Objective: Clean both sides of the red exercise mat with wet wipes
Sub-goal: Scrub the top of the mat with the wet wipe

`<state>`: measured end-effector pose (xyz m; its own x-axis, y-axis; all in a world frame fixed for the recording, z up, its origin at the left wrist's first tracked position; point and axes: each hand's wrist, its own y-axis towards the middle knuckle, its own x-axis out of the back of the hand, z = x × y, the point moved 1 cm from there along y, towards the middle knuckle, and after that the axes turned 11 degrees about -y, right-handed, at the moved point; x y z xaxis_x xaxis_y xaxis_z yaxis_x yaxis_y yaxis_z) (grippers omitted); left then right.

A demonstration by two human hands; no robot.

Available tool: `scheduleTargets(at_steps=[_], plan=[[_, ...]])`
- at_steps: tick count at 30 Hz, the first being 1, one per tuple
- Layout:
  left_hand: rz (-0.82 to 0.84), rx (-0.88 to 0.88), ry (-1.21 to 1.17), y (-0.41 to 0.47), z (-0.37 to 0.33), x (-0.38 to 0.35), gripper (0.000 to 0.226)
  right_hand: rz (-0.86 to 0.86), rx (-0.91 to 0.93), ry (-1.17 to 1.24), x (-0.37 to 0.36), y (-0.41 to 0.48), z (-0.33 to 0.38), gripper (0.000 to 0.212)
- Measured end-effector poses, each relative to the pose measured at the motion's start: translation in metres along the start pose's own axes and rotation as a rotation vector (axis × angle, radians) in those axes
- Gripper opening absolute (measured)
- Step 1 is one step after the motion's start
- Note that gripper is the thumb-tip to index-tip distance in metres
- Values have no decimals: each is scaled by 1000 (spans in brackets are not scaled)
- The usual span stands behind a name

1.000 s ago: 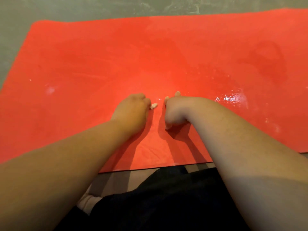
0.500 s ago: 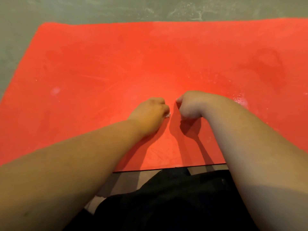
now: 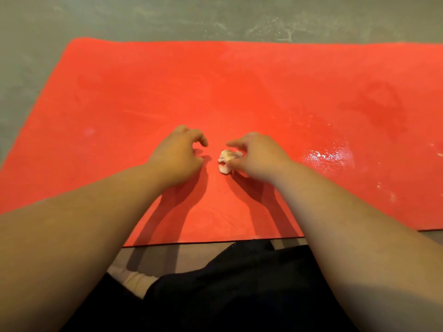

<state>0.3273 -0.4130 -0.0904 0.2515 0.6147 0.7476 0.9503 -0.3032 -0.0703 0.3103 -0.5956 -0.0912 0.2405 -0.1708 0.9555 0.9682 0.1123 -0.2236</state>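
On the red mat [image 3: 143,92], right hand [image 3: 259,156] with a crumpled wipe [image 3: 226,161] in its pinch (left hand [image 3: 177,156] loose, empty)

This is an indoor room seen at floor level; whether it is a home or a gym I cannot tell. A hard grey floor [image 3: 215,17] with pale scuff marks fills the top of the frame, and a red exercise mat [image 3: 143,92] lies flat on it.
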Motion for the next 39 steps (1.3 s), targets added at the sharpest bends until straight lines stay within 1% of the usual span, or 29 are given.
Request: scheduleTargets(at_steps=[1,3,4,5,7,8,9,10,12,13,14,15,17,19,20,21,22,23,24,26,27,28,30,33,34,35,36,39], plan=[[52,88,126,-2,10,5,50,8,67,-59,-7,0,10,41],[258,262,335,-12,27,9,97,-27,130,-140,-19,-1,29,30],[333,312,373,-16,32,8,109,-57,139,-152,-22,-2,36,27],[371,337,373,-20,34,5,113,-66,149,-161,-24,-4,40,25],[382,351,365,-21,35,2,113,-31,170,-189,-24,-8,33,22],[388,351,368,-21,33,1,112,-15,143,-219,-23,-10,22,21],[392,350,370,-22,30,1,112,-17,68,-251,-19,-13,5,21],[394,349,366,-21,31,0,112,-42,-45,-270,-13,-15,-15,22],[391,346,359,-22,32,0,111,-86,-294,-246,-4,-18,-50,20],[385,343,356,-22,33,1,112,-78,-367,-203,-3,-20,-56,19],[382,340,355,-22,33,1,112,-71,-378,-153,-4,-21,-50,18],[385,338,356,-22,32,2,113,-65,-345,-111,-8,-21,-35,19],[393,333,356,-22,31,3,114,-26,-182,-75,-22,-26,9,22],[400,328,364,-21,33,3,115,12,48,-110,-35,-41,48,24],[402,326,369,-21,34,3,115,12,128,-145,-37,-44,55,25],[406,325,368,-22,33,4,115,5,149,-176,-35,-44,51,25],[409,324,366,-23,34,4,114,1,105,-217,-31,-41,38,24],[409,322,367,-23,34,3,114,-9,16,-247,-26,-35,18,24],[409,320,368,-22,35,2,114,-25,-115,-263,-19,-28,-6,23],[411,324,369,-21,35,2,116,-90,-387,-209,-5,-23,-46,21],[416,327,373,-21,35,3,117,-113,-455,-164,-3,-24,-52,20],[425,330,378,-20,33,3,118,-132,-443,-142,-4,-25,-47,20],[437,341,383,-19,32,2,120,-97,-290,-115,-14,-31,-17,21],[420,348,401,-21,27,0,120,75,21,-128,-26,-49,24,22],[412,342,410,-24,23,-2,118,103,66,-155,-24,-49,21,21],[411,322,420,-26,17,-4,115,105,46,-188,-19,-45,9,19],[420,287,427,-27,9,-9,112,86,-22,-227,-14,-39,-10,18],[492,211,430,-29,-12,-25,112,-13,-347,-328,7,-33,-74,19]])
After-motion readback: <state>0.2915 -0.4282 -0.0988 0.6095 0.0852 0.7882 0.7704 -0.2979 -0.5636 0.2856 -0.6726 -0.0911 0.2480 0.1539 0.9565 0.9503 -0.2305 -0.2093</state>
